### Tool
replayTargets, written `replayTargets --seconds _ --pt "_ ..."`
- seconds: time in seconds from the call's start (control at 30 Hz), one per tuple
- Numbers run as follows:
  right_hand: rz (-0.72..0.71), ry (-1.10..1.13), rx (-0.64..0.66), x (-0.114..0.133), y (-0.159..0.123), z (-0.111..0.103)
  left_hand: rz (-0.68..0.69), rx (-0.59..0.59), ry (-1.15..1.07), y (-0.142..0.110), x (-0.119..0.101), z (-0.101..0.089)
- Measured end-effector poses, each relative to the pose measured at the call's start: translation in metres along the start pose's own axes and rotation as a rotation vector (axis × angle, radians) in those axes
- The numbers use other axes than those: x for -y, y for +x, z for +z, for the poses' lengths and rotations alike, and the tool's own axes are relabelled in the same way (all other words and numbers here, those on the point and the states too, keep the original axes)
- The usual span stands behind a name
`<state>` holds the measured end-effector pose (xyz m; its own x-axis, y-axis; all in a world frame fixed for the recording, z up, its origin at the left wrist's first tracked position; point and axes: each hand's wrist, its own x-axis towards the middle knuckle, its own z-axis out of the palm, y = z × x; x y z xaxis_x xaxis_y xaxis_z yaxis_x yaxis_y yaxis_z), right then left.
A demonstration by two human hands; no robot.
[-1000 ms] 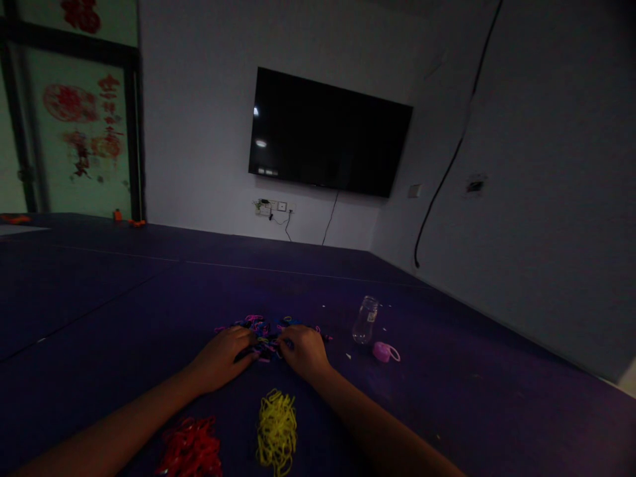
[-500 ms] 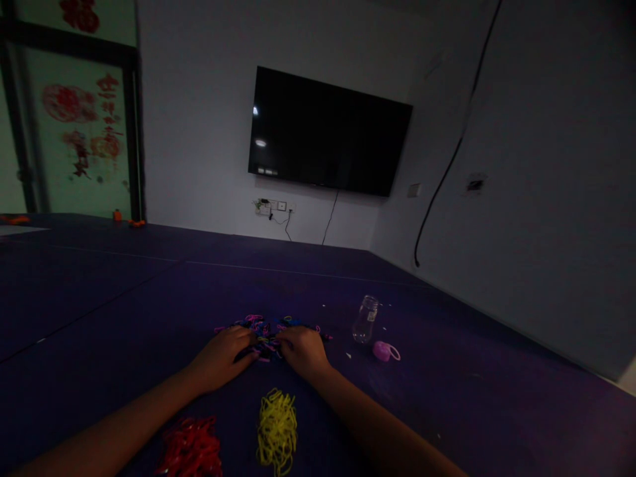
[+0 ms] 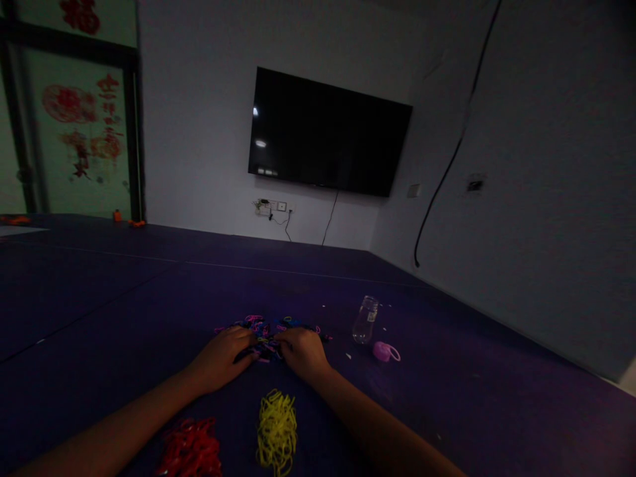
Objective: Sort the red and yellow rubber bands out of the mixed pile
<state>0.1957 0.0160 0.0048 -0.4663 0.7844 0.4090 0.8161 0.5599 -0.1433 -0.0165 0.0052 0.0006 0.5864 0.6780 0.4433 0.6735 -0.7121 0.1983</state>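
A mixed pile of rubber bands (image 3: 263, 343), mostly dark blue with pink, purple and some yellow ones, lies on the purple surface. On its left side rests my left hand (image 3: 227, 354), thumb and fingers apart and touching the bands. My right hand (image 3: 302, 350) reaches in from the other side with its fingers bent and drawn together at the bands; its fingertips are partly hidden. Closer to me lie a heap of yellow rubber bands (image 3: 277, 430), between my forearms, and a heap of red rubber bands (image 3: 193, 450) beside my left forearm.
Right of my right hand stands a clear bottle (image 3: 365, 321), uncapped, with a pink lid with a loop (image 3: 385, 352) beside it. Small white scraps lie around them. Orange objects (image 3: 136, 224) sit at the far left. A television (image 3: 328, 132) hangs on the far wall.
My right hand's fingertips have shifted very slightly left among the bands. Everything else looks the same.
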Motion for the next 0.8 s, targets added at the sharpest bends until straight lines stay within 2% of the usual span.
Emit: replayTargets --seconds 0.8 --pt "0.003 0.026 0.013 0.0030 0.0004 -0.0023 0.022 -0.021 0.018 -0.0001 0.0006 0.0005"
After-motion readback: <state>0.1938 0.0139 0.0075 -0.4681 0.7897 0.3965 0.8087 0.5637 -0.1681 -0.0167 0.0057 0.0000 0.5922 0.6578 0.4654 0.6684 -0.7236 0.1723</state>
